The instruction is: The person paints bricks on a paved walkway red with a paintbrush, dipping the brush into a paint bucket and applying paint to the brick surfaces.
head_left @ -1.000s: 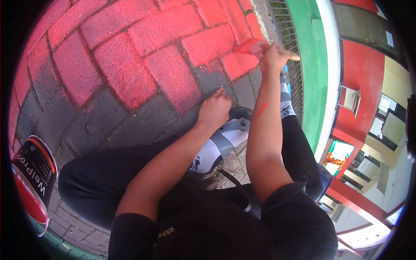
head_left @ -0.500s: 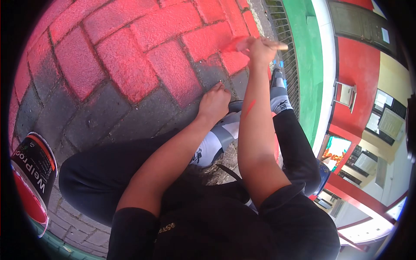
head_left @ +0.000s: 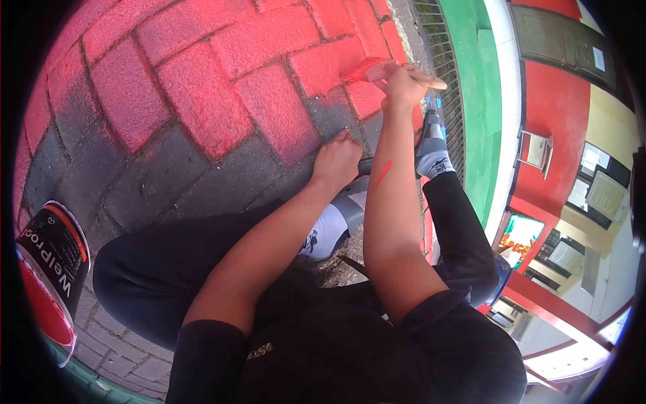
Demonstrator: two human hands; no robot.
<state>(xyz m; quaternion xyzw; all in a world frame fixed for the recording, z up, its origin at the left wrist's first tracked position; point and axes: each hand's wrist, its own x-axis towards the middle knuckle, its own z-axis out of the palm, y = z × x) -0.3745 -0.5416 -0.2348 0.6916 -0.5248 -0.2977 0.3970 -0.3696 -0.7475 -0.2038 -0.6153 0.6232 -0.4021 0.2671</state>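
Note:
My right hand (head_left: 404, 86) is closed around a paintbrush (head_left: 431, 81); its pale handle sticks out to the right. The brush's red bristle end touches the red-painted pavers (head_left: 262, 40) on its left. My left hand (head_left: 338, 160) is a loose fist, with no object visible in it, beside my shoe and just over the pavers. Dark grey pavers (head_left: 161, 172), partly tinged with red at their edges, lie between the painted ones and my legs. A streak of red paint marks my right forearm.
A black labelled paint bucket (head_left: 57, 249) with red paint inside stands at the left by my knee. A metal drain grate (head_left: 437, 40) and a green strip (head_left: 474, 101) run along the right. Beyond them is a red and cream building (head_left: 555, 121).
My right hand and the brush have shifted slightly left and down, and the bristles now show more plainly against the pavers. My left hand has barely moved.

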